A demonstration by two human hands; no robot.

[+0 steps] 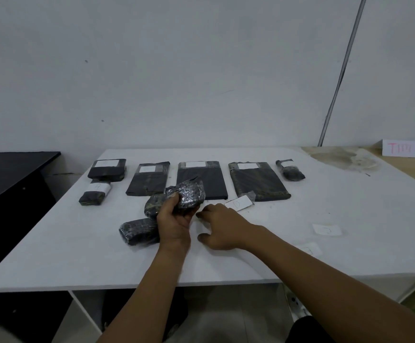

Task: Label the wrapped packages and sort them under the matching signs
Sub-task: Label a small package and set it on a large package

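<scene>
My left hand [174, 225] grips a small black wrapped package [189, 195], lifted a little above the white table [53, 256]. My right hand [222, 229] rests flat on the table just right of it, fingers spread, holding nothing. Two unlabelled black packages lie at my left hand, one [152, 206] behind it and one [138, 231] to its left. A loose white label marked D [238, 203] lies just beyond my right hand. Several labelled black packages sit in a row at the back, among them a flat one [201, 180].
Two more loose labels lie on the right, one [327, 229] farther out and one [309, 249] by my forearm. A white sign with pink letters [407, 148] stands at the far right. A dark desk [8, 174] adjoins on the left. A stained patch [342, 157] marks the back right.
</scene>
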